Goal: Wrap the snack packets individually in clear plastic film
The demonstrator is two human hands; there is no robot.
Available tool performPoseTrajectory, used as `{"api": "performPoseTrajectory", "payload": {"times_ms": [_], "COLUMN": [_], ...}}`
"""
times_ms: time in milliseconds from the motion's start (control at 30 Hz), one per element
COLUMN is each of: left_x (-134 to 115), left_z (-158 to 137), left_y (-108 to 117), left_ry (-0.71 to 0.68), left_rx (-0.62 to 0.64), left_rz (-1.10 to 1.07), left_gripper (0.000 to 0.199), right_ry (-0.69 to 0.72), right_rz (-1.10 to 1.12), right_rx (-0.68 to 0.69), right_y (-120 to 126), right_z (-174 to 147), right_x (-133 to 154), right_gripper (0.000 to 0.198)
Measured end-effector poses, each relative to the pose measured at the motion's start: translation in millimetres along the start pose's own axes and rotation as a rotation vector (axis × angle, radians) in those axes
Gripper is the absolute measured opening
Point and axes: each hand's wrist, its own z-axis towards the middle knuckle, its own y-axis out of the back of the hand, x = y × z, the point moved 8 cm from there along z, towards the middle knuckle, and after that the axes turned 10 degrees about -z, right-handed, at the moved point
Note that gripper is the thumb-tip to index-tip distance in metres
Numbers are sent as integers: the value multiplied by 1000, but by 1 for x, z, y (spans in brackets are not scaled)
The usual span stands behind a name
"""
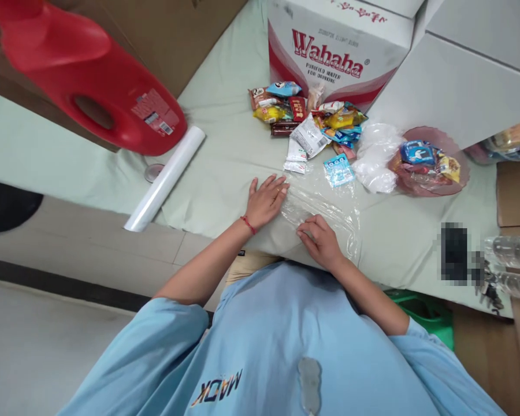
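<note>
A thin sheet of clear plastic film [325,211], wrinkled and shiny, lies on the pale green cloth. My left hand [266,202], with a red string on the wrist, rests flat at the film's left edge, its fingers stretched out. Lower down, my right hand [323,240] has its thumb and forefinger pinched together on the film's near part. A small blue and white packet [338,170] sits at the far side of the film. Grey-white sachets [309,137] lie just beyond my left fingertips.
Several wrapped snacks [288,110] are heaped before a Wahaha carton [329,58]. A pink bowl [457,182] with packets stands right, beside white, bubble-like plastic [376,156]. On the left are a white roll [167,176] and a large red jug [125,98]. Clear bottles [509,253] lie far right.
</note>
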Motion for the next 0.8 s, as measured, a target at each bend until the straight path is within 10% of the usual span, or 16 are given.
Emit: {"api": "performPoseTrajectory", "payload": {"times_ms": [200, 467, 667, 800], "left_x": [4, 15, -40, -78], "left_z": [5, 13, -30, -39], "left_y": [4, 30, 72, 34], "left_ry": [15, 66, 76, -132], "left_rx": [-17, -65, -457, -244], "left_rz": [-72, -167, 49, 133], "left_gripper": [42, 33, 22, 32], "right_ry": [-201, 168, 183, 192], "right_rz": [145, -182, -388, -246], "right_rx": [-128, 251, 354, 365], "right_y": [18, -43, -67, -66], "right_z": [-18, -13, -7, -6], "right_x": [-3, 39, 46, 49], "right_gripper": [28, 30, 26, 21]}}
